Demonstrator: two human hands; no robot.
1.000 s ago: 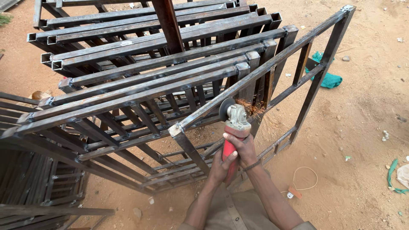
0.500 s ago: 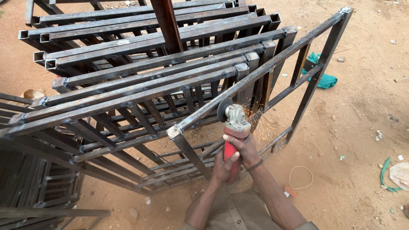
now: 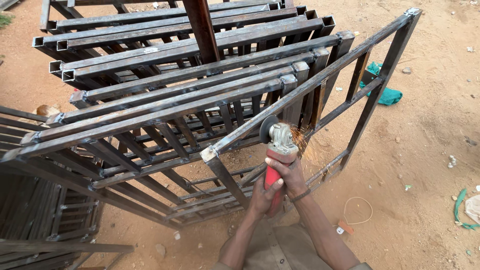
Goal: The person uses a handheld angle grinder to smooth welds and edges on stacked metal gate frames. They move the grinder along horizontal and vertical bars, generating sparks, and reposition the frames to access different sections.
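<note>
Both my hands grip a red-bodied angle grinder [image 3: 278, 150]. My right hand [image 3: 289, 175] wraps its upper body and my left hand [image 3: 261, 196] holds the red handle lower down. The grinder's dark disc [image 3: 267, 128] presses against the top rail of the nearest steel frame [image 3: 320, 75], and orange sparks [image 3: 306, 145] fly to the right. This frame leans tilted against a stack of several similar welded frames [image 3: 165, 90].
More steel frames [image 3: 35, 210] lie at the left. The ground is sandy soil [image 3: 430, 165]. A green cloth [image 3: 387, 95] lies behind the frame at right. A looped cord [image 3: 357, 210] and an orange plug [image 3: 345, 227] lie on the ground near my right arm.
The grinder stays on the same rail, shifting slightly along it. Sparks now spray more visibly to the right. My view has shifted a little.
</note>
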